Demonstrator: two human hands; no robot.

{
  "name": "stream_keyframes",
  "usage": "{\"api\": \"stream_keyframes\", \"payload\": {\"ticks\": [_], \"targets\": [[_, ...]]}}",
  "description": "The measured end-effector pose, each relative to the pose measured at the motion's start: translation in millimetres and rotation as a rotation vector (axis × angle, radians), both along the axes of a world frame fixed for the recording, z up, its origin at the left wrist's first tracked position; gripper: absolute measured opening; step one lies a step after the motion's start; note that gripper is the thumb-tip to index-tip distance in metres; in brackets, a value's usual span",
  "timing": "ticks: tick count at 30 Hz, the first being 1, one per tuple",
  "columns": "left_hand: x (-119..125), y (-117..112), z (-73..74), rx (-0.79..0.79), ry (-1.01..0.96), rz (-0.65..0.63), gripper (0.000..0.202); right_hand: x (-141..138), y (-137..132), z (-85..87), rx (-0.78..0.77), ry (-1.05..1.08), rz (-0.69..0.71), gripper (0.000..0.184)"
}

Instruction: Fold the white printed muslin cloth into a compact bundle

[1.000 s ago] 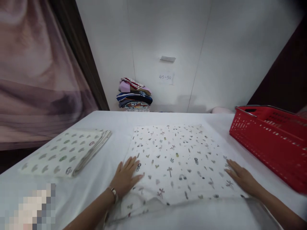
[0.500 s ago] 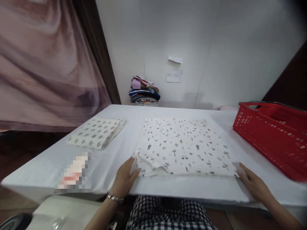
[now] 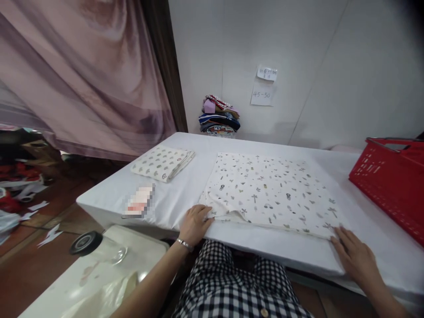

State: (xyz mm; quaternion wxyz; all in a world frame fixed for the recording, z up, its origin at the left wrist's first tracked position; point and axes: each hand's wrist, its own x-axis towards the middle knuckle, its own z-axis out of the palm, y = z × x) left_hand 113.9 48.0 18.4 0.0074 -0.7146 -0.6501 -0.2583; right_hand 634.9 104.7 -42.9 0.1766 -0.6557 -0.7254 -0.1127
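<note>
The white printed cloth (image 3: 268,190) lies spread on the white-covered table (image 3: 188,196), in front of the seated person, its near edge running between the two hands. Most of the cloth appears flat; at the near left corner a flap (image 3: 221,205) is turned back and rumpled. The left hand (image 3: 195,225) is at that corner, fingers close together with the thumb beside the edge; whether fabric is pinched between them cannot be told. The right hand (image 3: 356,254) is at the near right corner, fingers extended and together, thumb slightly apart; a grip there cannot be confirmed either. In this inspector's judgement, sound handling calls for opening the rumpled flap first, securing the right corner with light pressure, then drawing the near edge straight with even tension; pulling from one side alone would likely skew the cloth. Left of it, well apart, lies a folded cloth (image 3: 162,163) with a repeating motif, and nearer the table's edge a pixelated object (image 3: 141,201), not identifiable. A red basket (image 3: 391,185) stands to the right. Beyond the far edge is a textile stack (image 3: 219,117), beside a wall sign (image 3: 261,94) reading "45-50".
</note>
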Motion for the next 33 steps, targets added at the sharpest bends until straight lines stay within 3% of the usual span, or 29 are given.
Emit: {"api": "stream_keyframes", "payload": {"ticks": [9,19,24,33], "targets": [[-4,5,8.8,-0.138,-0.007,-0.039,0.022,4,-5,-5.2,0.027,0.078,0.000,0.059],[-13,4,16.2,-0.123,0.099,-0.159,0.027,3,-6,-3.1,0.006,0.065,0.053,0.054],[-31,-3,18.2,0.015,0.155,-0.092,0.028,5,-4,-4.4,0.009,0.047,0.067,0.053],[-39,-21,7.9,-0.027,0.174,-0.068,0.023,3,-3,-6.1,-0.001,0.031,0.050,0.056]]}}
